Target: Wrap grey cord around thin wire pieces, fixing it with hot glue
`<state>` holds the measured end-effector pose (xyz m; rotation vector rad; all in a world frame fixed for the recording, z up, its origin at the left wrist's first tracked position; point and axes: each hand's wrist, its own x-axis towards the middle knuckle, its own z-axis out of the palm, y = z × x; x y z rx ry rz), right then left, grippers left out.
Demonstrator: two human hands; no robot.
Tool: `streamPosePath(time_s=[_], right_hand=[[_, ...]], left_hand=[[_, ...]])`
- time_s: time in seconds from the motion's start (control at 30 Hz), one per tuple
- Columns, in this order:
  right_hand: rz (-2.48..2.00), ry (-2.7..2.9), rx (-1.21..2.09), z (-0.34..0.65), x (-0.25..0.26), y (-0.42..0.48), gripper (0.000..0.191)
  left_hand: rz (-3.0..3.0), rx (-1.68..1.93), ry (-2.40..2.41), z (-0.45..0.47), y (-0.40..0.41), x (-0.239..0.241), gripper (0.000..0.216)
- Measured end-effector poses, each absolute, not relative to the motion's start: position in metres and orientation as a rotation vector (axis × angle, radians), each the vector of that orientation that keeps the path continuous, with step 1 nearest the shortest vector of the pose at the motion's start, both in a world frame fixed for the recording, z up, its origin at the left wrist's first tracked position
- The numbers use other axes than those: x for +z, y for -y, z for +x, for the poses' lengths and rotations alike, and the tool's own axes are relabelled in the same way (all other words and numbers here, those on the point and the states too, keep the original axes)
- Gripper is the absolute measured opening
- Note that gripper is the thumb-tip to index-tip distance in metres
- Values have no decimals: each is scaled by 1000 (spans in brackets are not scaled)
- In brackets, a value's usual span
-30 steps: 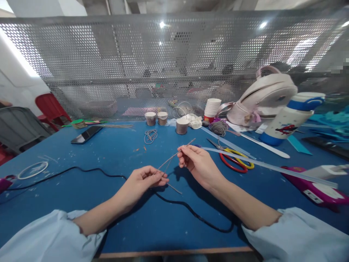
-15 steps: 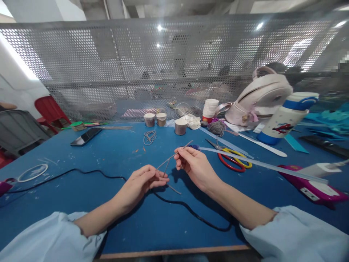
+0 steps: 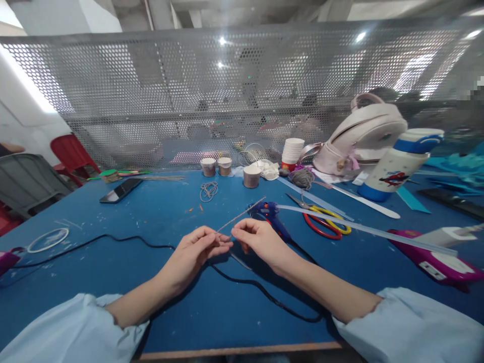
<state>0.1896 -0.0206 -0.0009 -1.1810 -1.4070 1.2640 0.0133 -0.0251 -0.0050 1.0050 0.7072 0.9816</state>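
Observation:
My left hand (image 3: 198,249) pinches a thin grey-brown stick (image 3: 245,214), which slants up and away to the right over the blue table. It looks wrapped in yarn, though the wrapping is too fine to make out fully. Close beside the left fingertips, my right hand (image 3: 260,242) is closed in a pinch on a grey yarn strand, mostly hidden by the fingers. A loose tail of yarn (image 3: 240,261) hangs blurred below the two hands. Just behind the right hand lies a blue glue gun (image 3: 270,212) with a long clear glue stick (image 3: 363,229) in its back.
Scissors (image 3: 325,222) lie right of the glue gun. Farther back are a grey yarn ball (image 3: 301,178), paper cups (image 3: 292,153), small tubs (image 3: 251,177), a bottle (image 3: 397,166) and a backpack (image 3: 363,136). A black cable (image 3: 264,290) crosses beneath my hands; a phone (image 3: 121,190) lies left.
My right hand has left the stick's upper part and moved down and left to my left fingertips. The glue gun behind it now shows more fully. My left hand keeps its place.

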Motion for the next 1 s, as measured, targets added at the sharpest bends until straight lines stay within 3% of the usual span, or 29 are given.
streamPosePath(time_s=[0.33,0.57,0.73,0.93,1.0], right_hand=[[-1194,1696,919,189,-4,22,15],[-1158,1608,1098,189,-3,23,14],[-1198,1654,1044,192,-1,25,14],[-1407,1952,677,238,18,48,17],[-1594,2085,415,262,21,51,30]], left_hand=[[960,890,-734,11,26,-1,14],[911,925,-710,12,25,-2,13],[1009,943,-746,11,23,-3,13],[1103,1001,-796,8,17,-6,13],[1113,1022,-810,7,15,-7,13]])
